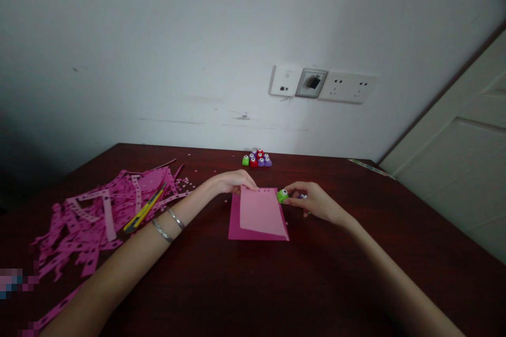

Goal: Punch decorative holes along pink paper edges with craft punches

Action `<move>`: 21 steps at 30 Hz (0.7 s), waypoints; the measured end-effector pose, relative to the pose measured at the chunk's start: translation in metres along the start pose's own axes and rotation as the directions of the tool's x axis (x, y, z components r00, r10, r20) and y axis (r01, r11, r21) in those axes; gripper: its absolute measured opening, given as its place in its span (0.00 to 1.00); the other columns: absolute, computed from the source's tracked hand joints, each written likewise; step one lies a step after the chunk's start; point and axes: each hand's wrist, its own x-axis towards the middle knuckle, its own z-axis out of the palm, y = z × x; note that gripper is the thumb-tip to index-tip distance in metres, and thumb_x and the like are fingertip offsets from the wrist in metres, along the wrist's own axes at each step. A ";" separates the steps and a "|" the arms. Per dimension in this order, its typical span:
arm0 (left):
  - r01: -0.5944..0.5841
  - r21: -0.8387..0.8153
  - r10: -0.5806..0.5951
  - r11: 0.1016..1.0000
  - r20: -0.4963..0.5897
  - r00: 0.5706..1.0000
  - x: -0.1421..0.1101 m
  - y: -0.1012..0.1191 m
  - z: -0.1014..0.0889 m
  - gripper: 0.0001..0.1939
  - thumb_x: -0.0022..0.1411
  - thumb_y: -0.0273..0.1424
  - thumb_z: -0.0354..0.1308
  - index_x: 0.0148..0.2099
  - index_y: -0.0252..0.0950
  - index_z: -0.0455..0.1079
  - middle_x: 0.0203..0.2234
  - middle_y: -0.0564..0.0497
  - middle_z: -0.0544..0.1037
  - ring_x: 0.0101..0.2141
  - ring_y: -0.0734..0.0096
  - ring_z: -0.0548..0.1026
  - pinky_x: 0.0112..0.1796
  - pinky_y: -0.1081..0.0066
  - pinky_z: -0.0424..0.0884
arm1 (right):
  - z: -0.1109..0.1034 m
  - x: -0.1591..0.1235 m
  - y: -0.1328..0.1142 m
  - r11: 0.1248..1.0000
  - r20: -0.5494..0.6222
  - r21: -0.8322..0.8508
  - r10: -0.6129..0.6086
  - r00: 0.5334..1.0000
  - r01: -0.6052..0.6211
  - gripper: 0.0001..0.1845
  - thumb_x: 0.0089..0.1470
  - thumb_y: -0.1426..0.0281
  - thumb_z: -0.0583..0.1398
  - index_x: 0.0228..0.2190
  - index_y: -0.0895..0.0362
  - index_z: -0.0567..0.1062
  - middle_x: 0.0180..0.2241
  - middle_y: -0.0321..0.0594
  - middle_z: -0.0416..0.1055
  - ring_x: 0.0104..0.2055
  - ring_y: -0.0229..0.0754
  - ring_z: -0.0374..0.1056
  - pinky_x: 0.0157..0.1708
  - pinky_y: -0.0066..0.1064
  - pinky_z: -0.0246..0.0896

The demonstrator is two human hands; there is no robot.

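Note:
Two pink sheets of paper lie overlapped in the middle of the table, a light pink sheet over a darker magenta sheet. A row of small punched holes runs along the light sheet's far edge. My left hand pinches the sheets at their far left corner. Between the thumb and fingers of my right hand is a small green craft punch, at the sheets' far right corner. A purple craft punch shows by the right hand's fingers, partly hidden; whether they hold it is unclear.
Several small craft punches in red, purple and green stand grouped near the wall. On the left lies a heap of punched pink paper strips, with a yellow utility knife on its near side. A flat strip lies at the far right edge.

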 end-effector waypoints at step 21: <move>-0.002 0.004 0.002 1.000 -0.003 1.000 0.002 -0.001 0.001 0.08 0.41 0.29 0.64 0.28 0.32 0.75 0.19 0.49 0.74 0.22 0.76 0.69 0.27 0.71 0.65 | 0.001 0.000 0.000 0.999 0.001 -0.033 -0.013 1.000 0.013 0.19 0.46 0.63 0.62 0.40 0.59 0.73 0.25 0.36 0.67 0.20 0.31 0.61 0.12 0.21 0.64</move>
